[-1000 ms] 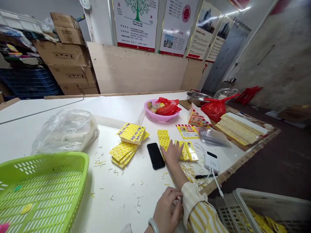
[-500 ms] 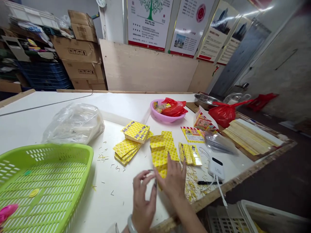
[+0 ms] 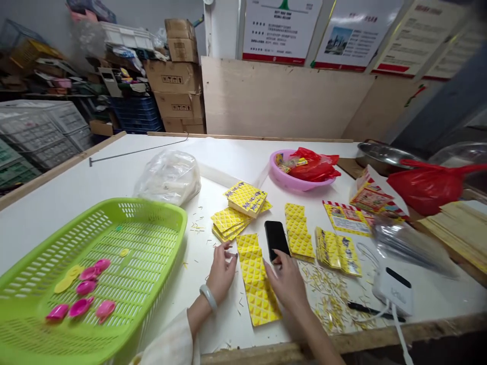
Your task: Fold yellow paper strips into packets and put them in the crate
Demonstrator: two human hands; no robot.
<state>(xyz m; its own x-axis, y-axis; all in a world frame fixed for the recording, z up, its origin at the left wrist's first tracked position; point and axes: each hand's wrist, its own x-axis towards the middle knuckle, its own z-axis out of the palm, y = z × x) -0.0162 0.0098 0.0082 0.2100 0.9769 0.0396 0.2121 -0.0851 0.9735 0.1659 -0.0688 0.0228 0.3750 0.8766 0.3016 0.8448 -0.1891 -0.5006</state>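
A long yellow patterned card strip [image 3: 258,286] lies on the white table between my hands. My left hand [image 3: 220,274] is beside its left edge, fingers loosely bent and apart, with nothing visible in them. My right hand [image 3: 287,286] rests at the strip's right side, thumb at its edge, while the fingertips reach the lower end of a black phone [image 3: 276,238]. Farther right lie a stepped stack of yellow cards [image 3: 299,230] and folded yellow packs [image 3: 338,251]. Behind my left hand are piled yellow cards [image 3: 230,223] under a thick yellow block [image 3: 246,197].
At left, a green basket [image 3: 177,223] holds pink and yellow pieces. Beyond it sits a clear plastic bag [image 3: 169,175]. A pink basin [image 3: 283,177] contains a red bag. Thin yellow scraps [image 3: 331,304], a black pen [image 3: 375,310] and a white power bank [image 3: 393,289] lie at right.
The view has swung left. The strip now lies flatter and apart from the stepped stack, and the phone shows between them. My left hand has uncurled somewhat; my right hand has drawn off the strip's middle.
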